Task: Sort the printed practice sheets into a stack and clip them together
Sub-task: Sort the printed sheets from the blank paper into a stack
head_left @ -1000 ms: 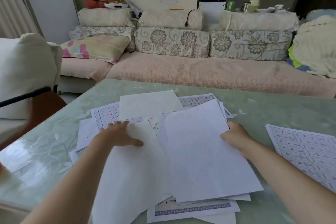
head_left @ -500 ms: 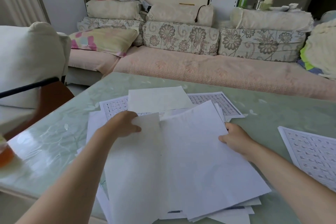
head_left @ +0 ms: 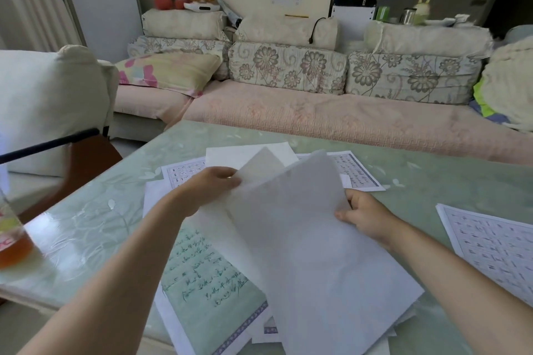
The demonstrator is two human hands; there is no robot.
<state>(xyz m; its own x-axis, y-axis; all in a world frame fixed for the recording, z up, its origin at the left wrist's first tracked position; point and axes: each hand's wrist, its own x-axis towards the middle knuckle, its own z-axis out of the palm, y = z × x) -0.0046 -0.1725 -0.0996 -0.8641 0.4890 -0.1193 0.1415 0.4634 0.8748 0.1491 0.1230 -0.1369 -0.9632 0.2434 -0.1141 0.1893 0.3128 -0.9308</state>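
Note:
A loose pile of practice sheets lies spread over the green table. My left hand grips the upper left corner of a blank-side-up sheet and lifts it off the pile. My right hand pinches the right edge of a second large white sheet, which overlaps the first and is also raised. Under them lies a green sheet with handwritten characters. A separate printed grid sheet rests on the table to the right. No clip is visible.
A glass of amber drink stands at the table's left edge. A chair with a white cushion is at the left. A floral sofa runs behind the table's far edge.
My left hand has closed on a sheet's corner and raised it, with the right hand lifting its sheet too. The green handwritten sheet underneath has come into view.

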